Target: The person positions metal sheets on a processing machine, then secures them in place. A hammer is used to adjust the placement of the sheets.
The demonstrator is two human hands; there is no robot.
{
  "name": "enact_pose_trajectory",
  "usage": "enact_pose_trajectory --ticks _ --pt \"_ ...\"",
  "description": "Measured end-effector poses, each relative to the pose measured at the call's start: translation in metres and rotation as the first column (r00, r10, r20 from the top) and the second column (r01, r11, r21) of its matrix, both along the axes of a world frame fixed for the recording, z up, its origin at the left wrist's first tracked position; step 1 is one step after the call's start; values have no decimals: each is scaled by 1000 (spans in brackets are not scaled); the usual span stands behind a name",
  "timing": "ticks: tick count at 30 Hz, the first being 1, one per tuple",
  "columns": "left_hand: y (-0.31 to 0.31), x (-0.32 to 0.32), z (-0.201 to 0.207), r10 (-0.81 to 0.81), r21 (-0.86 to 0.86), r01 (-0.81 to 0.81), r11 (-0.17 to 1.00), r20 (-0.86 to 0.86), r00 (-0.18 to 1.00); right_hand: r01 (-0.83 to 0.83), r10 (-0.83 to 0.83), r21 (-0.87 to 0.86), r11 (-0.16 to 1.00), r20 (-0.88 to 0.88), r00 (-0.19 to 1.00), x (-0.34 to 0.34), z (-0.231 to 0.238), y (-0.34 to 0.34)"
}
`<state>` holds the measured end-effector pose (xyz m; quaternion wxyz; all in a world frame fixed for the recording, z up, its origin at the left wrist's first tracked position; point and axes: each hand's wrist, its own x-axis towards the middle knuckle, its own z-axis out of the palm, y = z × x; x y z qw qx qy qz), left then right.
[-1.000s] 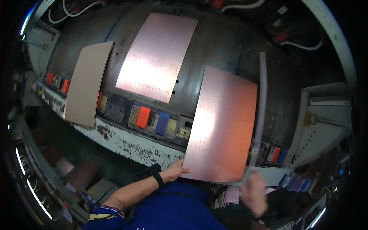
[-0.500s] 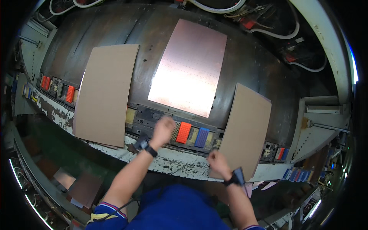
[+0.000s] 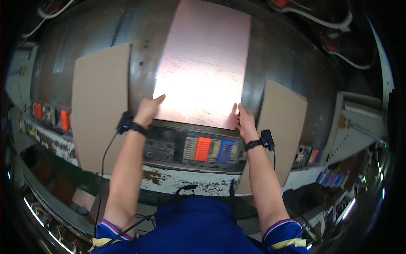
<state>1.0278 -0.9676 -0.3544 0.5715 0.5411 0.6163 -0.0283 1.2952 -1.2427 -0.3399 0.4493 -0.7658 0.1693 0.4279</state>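
A shiny copper-coloured sheet [image 3: 203, 72], marked with rows of fine dashes, lies on the dark metal machine bed. My left hand [image 3: 147, 111] is at its left edge near the front corner, thumb over the top and the other fingers hidden below or behind. At the opposite front corner my right hand [image 3: 246, 122] closes on the right edge, its fingers curled there. Both hands hold the sheet by its sides. Black straps with small devices are on both wrists.
Brown boards lie to the left [image 3: 101, 97] and right [image 3: 279, 131], overhanging the bed's front edge. Along that edge runs a rail with an orange block [image 3: 203, 149] and a blue block [image 3: 226, 151]. Thin cables hang from my wrists. White hoses [image 3: 317, 20] curve at the back.
Both hands have moved forward from above the front rail to the sheet's two sides and taken hold of it. The view has shifted, bringing the sheet closer.
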Motion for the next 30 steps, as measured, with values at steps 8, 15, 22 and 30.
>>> enact_pose_trajectory --ticks 8,15,22,30 --pt "-105 53 130 -79 -32 95 995 334 939 -16 -55 250 968 277 959 84 38 -28" --pt "-276 19 153 -233 -167 324 931 411 881 59 -81 57 997 591 803 32 136 -226" --pt "-425 41 86 -564 -2 665 747 528 635 32 126 -223 974 657 743 49 93 -451" --pt "-329 -27 110 -731 132 720 682 107 673 -448 643 -483 752 392 658 43 78 -472"
